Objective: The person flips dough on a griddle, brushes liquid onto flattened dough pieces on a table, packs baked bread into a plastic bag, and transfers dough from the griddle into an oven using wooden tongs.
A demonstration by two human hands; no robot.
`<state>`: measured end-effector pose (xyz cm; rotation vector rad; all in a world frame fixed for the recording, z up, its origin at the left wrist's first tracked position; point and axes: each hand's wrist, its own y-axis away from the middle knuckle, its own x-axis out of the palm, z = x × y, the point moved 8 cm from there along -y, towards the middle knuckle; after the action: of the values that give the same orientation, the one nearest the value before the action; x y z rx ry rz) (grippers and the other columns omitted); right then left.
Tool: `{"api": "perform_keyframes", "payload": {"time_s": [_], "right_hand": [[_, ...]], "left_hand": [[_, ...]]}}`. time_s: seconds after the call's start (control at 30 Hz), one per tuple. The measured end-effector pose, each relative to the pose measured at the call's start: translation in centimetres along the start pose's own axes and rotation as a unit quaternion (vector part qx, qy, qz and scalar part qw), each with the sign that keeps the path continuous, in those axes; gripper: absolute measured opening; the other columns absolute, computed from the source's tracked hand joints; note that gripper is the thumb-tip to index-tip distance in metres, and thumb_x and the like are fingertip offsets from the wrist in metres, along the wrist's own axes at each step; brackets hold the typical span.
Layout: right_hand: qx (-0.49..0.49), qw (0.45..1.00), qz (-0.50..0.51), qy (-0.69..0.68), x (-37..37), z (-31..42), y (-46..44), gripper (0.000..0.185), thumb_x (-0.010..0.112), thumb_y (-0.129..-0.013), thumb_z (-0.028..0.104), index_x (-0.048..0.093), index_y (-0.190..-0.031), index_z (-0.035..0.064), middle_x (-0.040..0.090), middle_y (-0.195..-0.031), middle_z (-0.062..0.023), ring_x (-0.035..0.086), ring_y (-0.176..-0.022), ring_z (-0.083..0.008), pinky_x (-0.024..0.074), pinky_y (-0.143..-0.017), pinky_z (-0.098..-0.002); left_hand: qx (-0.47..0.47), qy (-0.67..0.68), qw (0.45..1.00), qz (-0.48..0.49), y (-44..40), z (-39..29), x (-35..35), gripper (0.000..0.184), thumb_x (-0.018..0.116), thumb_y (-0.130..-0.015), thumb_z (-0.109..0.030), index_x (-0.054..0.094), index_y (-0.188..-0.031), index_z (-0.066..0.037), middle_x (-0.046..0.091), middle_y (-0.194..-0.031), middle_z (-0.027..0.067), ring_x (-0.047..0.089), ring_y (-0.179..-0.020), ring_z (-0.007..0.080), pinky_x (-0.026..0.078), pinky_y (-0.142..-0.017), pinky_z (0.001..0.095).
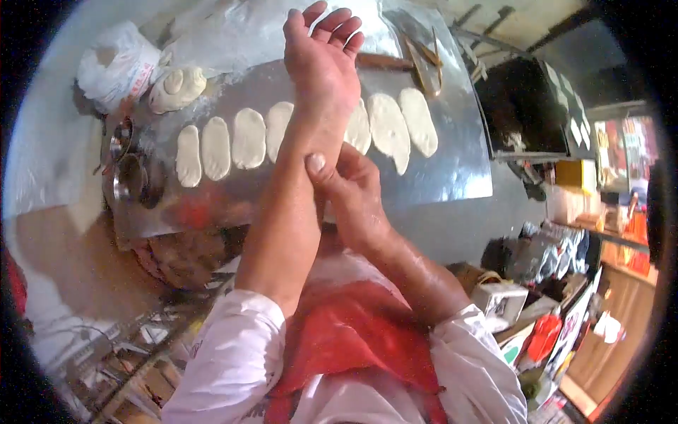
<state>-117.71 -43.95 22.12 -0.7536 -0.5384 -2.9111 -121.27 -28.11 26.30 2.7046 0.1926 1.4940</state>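
Observation:
My left hand is raised over the worktop with the palm turned up. Its fingers are slightly curled and apart, and nothing is in it. My right hand is wrapped round my left forearm below the wrist, with the thumb lying on top. Beneath and behind my arm, several flat oval dough pieces lie in a row on the metal table. One dough piece at the right has a pointed lower end. My forearm hides part of the row.
At the back left, a lump of dough sits beside a white plastic bag. Metal bowls stand at the left edge. Metal tongs and a brown wooden piece lie at the back. A dark oven-like box is on the right.

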Motion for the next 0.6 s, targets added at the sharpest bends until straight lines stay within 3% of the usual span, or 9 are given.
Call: {"api": "perform_keyframes", "payload": {"time_s": [0.03,0.1,0.13,0.2,0.33,0.4,0.5,0.53,0.6], "right_hand": [[0.05,0.997,-0.024,0.047,-0.9,-0.8,-0.2,0.056,0.053,-0.092,0.047,0.053,-0.122,-0.0012,0.063,-0.109,-0.008,0.058,-0.092,-0.0127,0.0475,-0.079,-0.0292],[0.094,0.968,-0.014,-0.23,-0.2,-1.9,-1.0,0.081,0.026,-0.093,0.07,0.052,-0.125,0.0011,0.062,-0.113,-0.0132,0.058,-0.099,-0.0209,0.0457,-0.089,-0.0375],[0.106,0.937,-0.072,-0.325,-0.7,-0.9,-0.6,0.082,0.022,-0.092,0.072,0.05,-0.127,0.0021,0.06,-0.114,-0.0157,0.057,-0.099,-0.027,0.0436,-0.091,-0.0433],[0.005,0.944,-0.106,-0.313,-5.6,-2.2,-1.0,0.064,0.039,-0.096,0.06,0.056,-0.113,0.0005,0.064,-0.094,-0.0128,0.06,-0.084,-0.0239,0.0485,-0.077,-0.0404],[0.033,0.963,-0.143,-0.227,-10.6,-7.7,1.3,0.042,0.049,-0.098,0.042,0.057,-0.109,0.0016,0.062,-0.091,-0.0107,0.06,-0.081,-0.0219,0.0498,-0.076,-0.0367],[0.044,0.977,-0.185,-0.095,-11.3,-9.7,4.0,0.028,0.056,-0.097,0.03,0.06,-0.101,0.0022,0.063,-0.087,-0.0093,0.06,-0.077,-0.0199,0.0498,-0.073,-0.0345],[0.03,0.984,-0.163,-0.062,-12.5,-12.8,8.4,0.029,0.057,-0.097,0.03,0.062,-0.095,0.002,0.062,-0.081,-0.0074,0.058,-0.074,-0.0176,0.049,-0.072,-0.0324],[0.025,0.982,-0.175,-0.061,-13.2,-12.7,9.9,0.029,0.057,-0.097,0.03,0.062,-0.095,0.002,0.062,-0.081,-0.0074,0.058,-0.074,-0.0176,0.049,-0.072,-0.0324],[0.007,0.97,-0.215,0.118,-14.3,-11.8,12.3,0.027,0.058,-0.096,0.027,0.063,-0.095,0.0007,0.061,-0.076,-0.0056,0.057,-0.074,-0.0151,0.048,-0.073,-0.0293]], "left_hand": [[-0.01,0.006,1.0,-0.001,0.6,0.5,-0.4,0.035,0.043,-0.096,-0.039,0.051,-0.109,-0.007,0.057,-0.102,0.0084,0.054,-0.093,0.0245,0.042,-0.086,0.0402],[-0.034,0.023,0.999,-0.02,1.7,1.1,-1.0,0.036,0.042,-0.097,-0.039,0.052,-0.108,-0.006,0.058,-0.101,0.0092,0.056,-0.09,0.0245,0.044,-0.084,0.0411],[-0.038,0.026,0.999,-0.018,1.8,1.2,-1.3,0.036,0.042,-0.097,-0.039,0.052,-0.108,-0.006,0.058,-0.101,0.0092,0.056,-0.09,0.0245,0.044,-0.084,0.0411],[-0.082,0.081,0.993,-0.039,2.1,2.0,-2.6,0.034,0.04,-0.098,-0.037,0.052,-0.105,-0.006,0.059,-0.099,0.01,0.057,-0.086,0.0249,0.047,-0.079,0.0412],[-0.136,0.146,0.98,-0.023,2.2,3.5,-5.1,0.032,0.038,-0.098,-0.032,0.056,-0.096,-0.006,0.062,-0.087,0.0086,0.06,-0.081,0.0239,0.049,-0.075,0.0409],[-0.135,0.12,0.983,-0.026,3.3,3.7,-6.3,0.026,0.041,-0.098,-0.028,0.057,-0.094,-0.007,0.062,-0.085,0.0087,0.06,-0.08,0.0235,0.049,-0.075,0.0404],[-0.199,0.134,0.969,-0.051,5.6,7.1,-8.6,0.011,0.053,-0.094,-0.02,0.053,-0.098,-0.011,0.059,-0.088,0.0049,0.057,-0.079,0.0198,0.045,-0.073,0.035],[-0.213,0.125,0.967,-0.068,6.6,7.9,-9.5,0.013,0.051,-0.095,-0.02,0.053,-0.102,-0.01,0.059,-0.09,0.0056,0.057,-0.081,0.0195,0.046,-0.074,0.0345],[-0.217,0.051,0.968,-0.118,8.9,9.2,-10.6,0.013,0.05,-0.094,-0.019,0.053,-0.104,-0.01,0.059,-0.092,0.0052,0.057,-0.085,0.0189,0.045,-0.072,0.0334]]}}
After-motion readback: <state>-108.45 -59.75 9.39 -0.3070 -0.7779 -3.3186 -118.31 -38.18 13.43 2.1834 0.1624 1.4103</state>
